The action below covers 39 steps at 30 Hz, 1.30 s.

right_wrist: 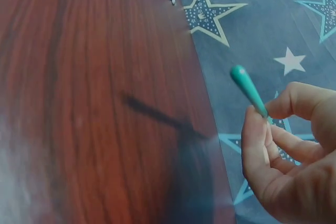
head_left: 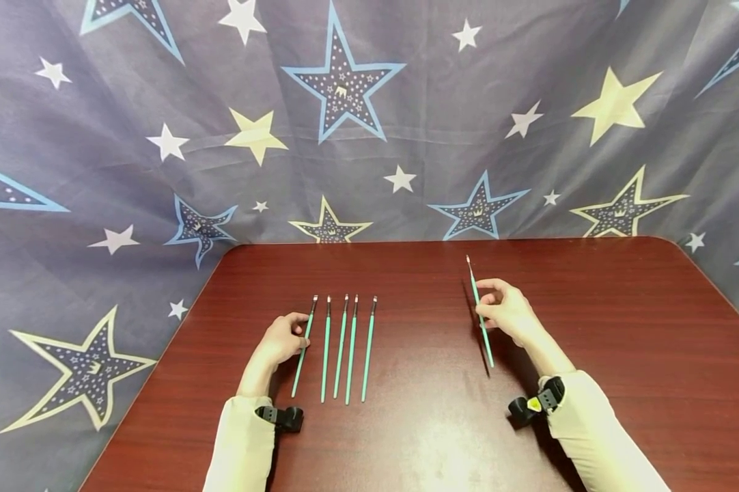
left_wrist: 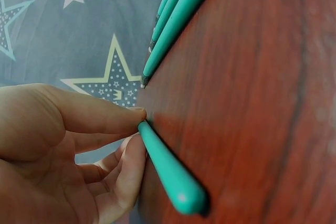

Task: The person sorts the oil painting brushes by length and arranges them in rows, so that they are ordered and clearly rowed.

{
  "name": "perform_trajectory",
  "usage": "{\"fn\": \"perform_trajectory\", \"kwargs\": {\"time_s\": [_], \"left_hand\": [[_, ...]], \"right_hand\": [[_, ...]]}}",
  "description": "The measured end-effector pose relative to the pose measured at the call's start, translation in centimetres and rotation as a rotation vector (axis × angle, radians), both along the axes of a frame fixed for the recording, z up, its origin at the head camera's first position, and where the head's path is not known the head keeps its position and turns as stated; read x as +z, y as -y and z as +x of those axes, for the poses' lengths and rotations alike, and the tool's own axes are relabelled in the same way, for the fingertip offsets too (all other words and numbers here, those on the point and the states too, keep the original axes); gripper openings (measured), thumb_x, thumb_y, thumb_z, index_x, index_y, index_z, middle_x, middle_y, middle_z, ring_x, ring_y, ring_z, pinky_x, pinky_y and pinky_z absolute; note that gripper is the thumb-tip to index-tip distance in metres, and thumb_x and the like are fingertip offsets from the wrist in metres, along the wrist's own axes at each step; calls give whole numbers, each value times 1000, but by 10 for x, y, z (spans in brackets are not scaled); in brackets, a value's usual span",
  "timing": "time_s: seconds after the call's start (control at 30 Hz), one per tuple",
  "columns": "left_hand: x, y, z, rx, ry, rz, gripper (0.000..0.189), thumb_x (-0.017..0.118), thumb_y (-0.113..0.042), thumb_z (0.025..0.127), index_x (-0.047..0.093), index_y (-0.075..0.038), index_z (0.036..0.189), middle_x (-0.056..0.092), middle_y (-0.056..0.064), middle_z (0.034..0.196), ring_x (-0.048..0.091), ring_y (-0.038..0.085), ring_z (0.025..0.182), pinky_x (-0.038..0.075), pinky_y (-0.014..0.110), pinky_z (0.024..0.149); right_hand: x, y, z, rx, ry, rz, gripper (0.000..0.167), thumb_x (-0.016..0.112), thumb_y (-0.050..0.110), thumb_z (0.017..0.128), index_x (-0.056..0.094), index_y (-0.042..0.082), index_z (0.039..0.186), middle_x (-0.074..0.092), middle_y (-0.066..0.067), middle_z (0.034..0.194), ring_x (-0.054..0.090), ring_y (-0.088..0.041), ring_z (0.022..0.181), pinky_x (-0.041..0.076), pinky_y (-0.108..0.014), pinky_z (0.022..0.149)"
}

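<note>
At the left end of a row of slim turquoise paintbrushes, my left hand (head_left: 281, 340) pinches the outermost paintbrush (head_left: 298, 372) between thumb and fingers. This paintbrush's rounded handle end (left_wrist: 178, 182) lies close along the tabletop in the left wrist view. Several more turquoise paintbrushes (head_left: 352, 355) lie side by side just right of it, bristles pointing to the far edge. Over on the right, my right hand (head_left: 507, 316) holds another turquoise paintbrush (head_left: 485, 338) by thumb and fingertips. That handle (right_wrist: 247, 88) is raised above the table, its shadow falling on the wood.
The dark red wooden table (head_left: 431, 396) reaches back to a grey curtain (head_left: 406, 150) printed with stars. Each wrist carries a black strapped camera, on the left sleeve (head_left: 240, 437) and the right sleeve (head_left: 597, 430).
</note>
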<state>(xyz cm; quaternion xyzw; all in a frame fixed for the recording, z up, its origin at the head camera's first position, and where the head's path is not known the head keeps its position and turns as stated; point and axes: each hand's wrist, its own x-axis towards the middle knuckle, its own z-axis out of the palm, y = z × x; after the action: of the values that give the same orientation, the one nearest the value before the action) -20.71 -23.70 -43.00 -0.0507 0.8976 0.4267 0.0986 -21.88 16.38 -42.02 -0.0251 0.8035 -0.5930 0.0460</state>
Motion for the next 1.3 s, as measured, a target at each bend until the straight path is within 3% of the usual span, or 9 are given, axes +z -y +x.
{"fn": "perform_trajectory", "kwargs": {"time_s": [0.6,1.3], "left_hand": [[-1,0,0,3,-1,3,51,59,8,77,48,2,126,39,13,90,49,18,69,54,31,66],[-1,1,-1,-6,-8,-4,50,58,8,78,48,3,126,39,13,89,50,18,69,54,31,65]], "right_hand": [[1,-41,6,-39,-21,45,49,51,-5,78,41,-9,126,50,-5,77,53,-4,60,53,-25,54],[-3,-87,7,-89,-36,176,49,52,-2,79,40,-11,125,50,-3,77,53,-2,61,54,-25,56]]}}
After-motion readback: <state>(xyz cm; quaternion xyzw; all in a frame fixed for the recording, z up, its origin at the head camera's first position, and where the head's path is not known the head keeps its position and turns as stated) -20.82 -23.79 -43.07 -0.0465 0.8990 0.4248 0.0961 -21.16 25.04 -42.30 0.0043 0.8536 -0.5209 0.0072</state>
